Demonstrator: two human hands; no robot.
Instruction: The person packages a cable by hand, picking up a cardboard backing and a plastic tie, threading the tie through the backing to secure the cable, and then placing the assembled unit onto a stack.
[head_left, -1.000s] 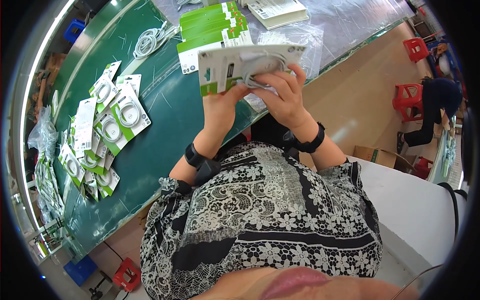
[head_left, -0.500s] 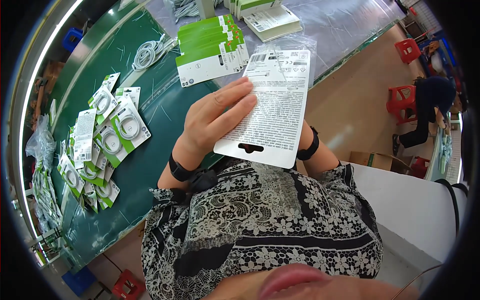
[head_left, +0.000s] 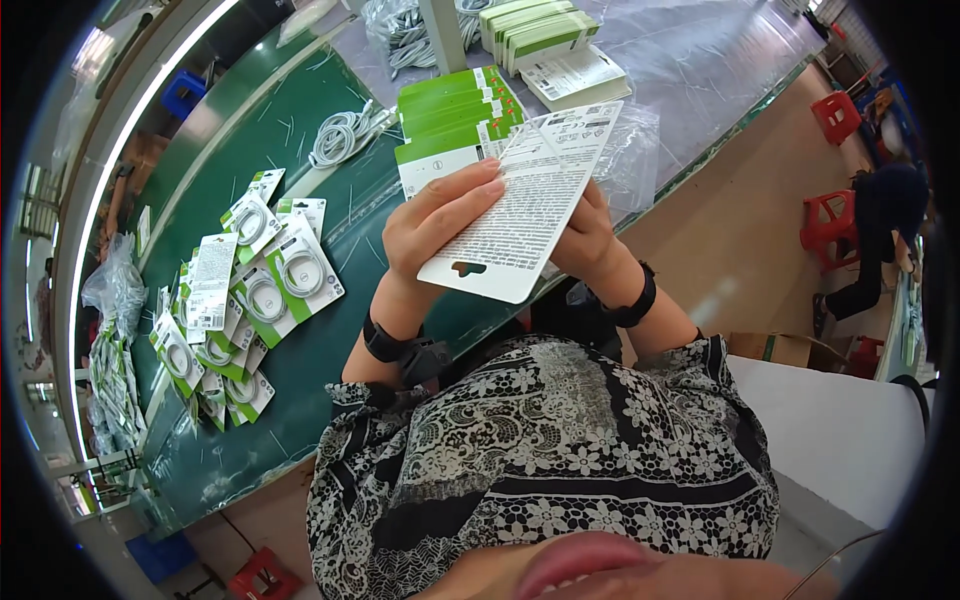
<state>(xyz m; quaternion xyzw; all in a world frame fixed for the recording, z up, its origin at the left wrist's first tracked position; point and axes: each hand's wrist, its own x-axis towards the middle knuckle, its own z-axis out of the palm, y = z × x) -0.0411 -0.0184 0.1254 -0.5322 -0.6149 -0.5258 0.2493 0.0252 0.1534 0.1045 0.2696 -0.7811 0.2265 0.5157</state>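
A white packaging card (head_left: pixel 525 205) with a hang hole at its near end is tilted in front of me, its printed side up. My left hand (head_left: pixel 440 218) grips it at the left edge, fingers resting on the printed face. Behind the right edge, my right hand (head_left: pixel 588 238) is closed on the card, most of its fingers hidden by it. What lies on the card's underside cannot be seen. Just beyond is an overlapping row of green-and-white cards (head_left: pixel 455 118). Clear plastic (head_left: pixel 632 155) lies to the right of the held card.
Carded white cables (head_left: pixel 265 295) are heaped on the green table (head_left: pixel 375 250) at left. A coiled cable (head_left: pixel 345 135) lies farther back. Card stacks (head_left: pixel 540 35) and bagged cables (head_left: pixel 400 35) stand at the far side. Red stools (head_left: pixel 830 225) and a person (head_left: pixel 885 215) are at right.
The card has tilted and turned, its far end swinging right. My right hand now shows more beside its edge. The whole view has shifted, placing the table things farther right and lower.
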